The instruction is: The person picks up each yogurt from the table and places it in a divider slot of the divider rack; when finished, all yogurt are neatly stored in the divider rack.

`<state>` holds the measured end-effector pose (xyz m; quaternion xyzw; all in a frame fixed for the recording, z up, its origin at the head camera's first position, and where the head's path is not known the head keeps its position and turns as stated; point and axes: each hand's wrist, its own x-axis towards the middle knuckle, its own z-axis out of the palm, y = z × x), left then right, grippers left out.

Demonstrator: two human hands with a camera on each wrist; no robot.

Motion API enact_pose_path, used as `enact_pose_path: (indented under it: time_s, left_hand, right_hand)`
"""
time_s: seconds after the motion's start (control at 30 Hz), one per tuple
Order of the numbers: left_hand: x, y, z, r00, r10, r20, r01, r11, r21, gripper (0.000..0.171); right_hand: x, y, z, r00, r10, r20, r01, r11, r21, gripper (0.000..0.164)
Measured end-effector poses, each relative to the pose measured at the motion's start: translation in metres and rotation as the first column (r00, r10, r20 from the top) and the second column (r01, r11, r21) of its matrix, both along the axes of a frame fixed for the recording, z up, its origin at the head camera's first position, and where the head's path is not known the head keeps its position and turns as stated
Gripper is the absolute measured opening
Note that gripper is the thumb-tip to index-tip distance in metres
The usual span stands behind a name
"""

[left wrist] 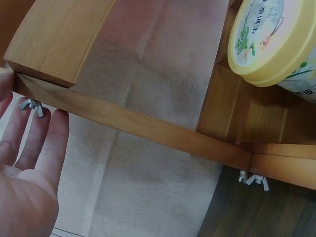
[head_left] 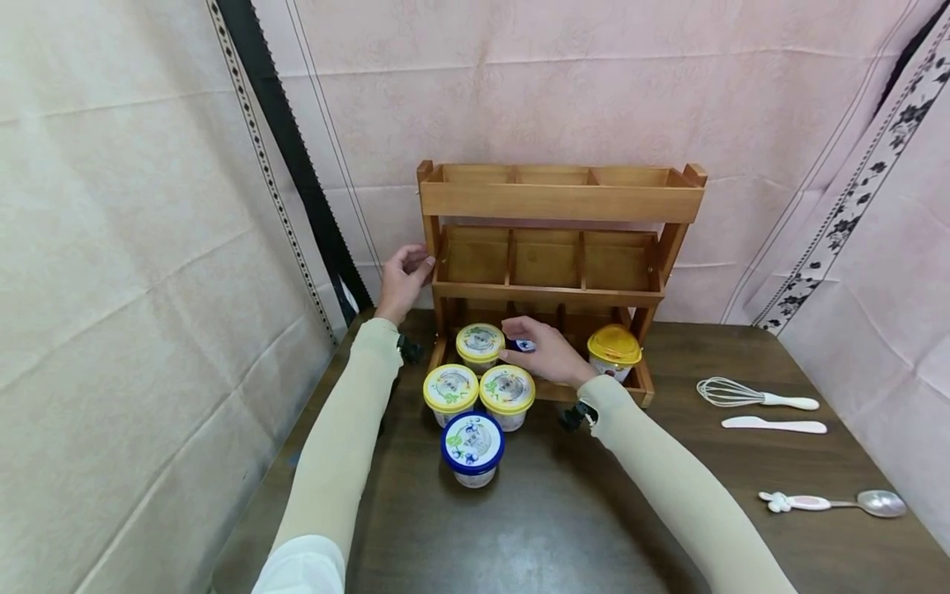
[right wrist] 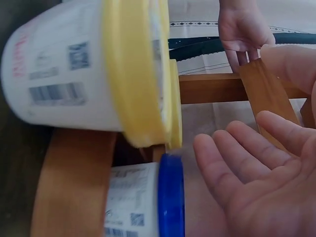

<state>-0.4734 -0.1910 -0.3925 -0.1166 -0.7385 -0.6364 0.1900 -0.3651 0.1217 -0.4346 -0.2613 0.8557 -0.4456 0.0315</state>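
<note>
My left hand (head_left: 404,280) holds the left side post of a wooden three-tier rack (head_left: 557,202). In the left wrist view, the thumb and fingers of that hand (left wrist: 29,173) lie on opposite sides of the post by a wing nut. My right hand (head_left: 547,353) hovers over the bottom tier with nothing in its grasp. Partly hidden beneath it is a blue-lidded tub (head_left: 525,345), also visible in the right wrist view (right wrist: 133,197). Left of that stands a yellow-lidded tub (head_left: 480,342). An orange-yellow-lidded tub (head_left: 614,351) sits at the tier's right end.
Two yellow-lidded tubs (head_left: 450,389) and a blue-lidded tub (head_left: 472,445) stand before the rack on the dark table (head_left: 564,511). A whisk (head_left: 731,393), a white knife (head_left: 772,425) and a spoon (head_left: 879,503) lie at right. Cloth curtains (head_left: 564,91) enclose the table.
</note>
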Motion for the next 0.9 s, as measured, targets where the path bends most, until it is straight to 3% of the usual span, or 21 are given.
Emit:
enact_pose_path:
  time_s: [0.73,0.9]
  left_hand:
    - [0.000,-0.001,-0.001,1.000,-0.006,0.004,0.006,1.000,0.005,0.035]
    - [0.000,0.001,0.000,1.000,-0.007,-0.001,0.007,1.000,0.011,0.034]
  right_hand:
    - [0.034,0.021,-0.038,0.999,-0.004,0.043,0.002,0.999,0.043,0.080]
    - [0.038,0.020,-0.044,1.000,0.003,0.017,-0.004,0.998,0.060,0.084]
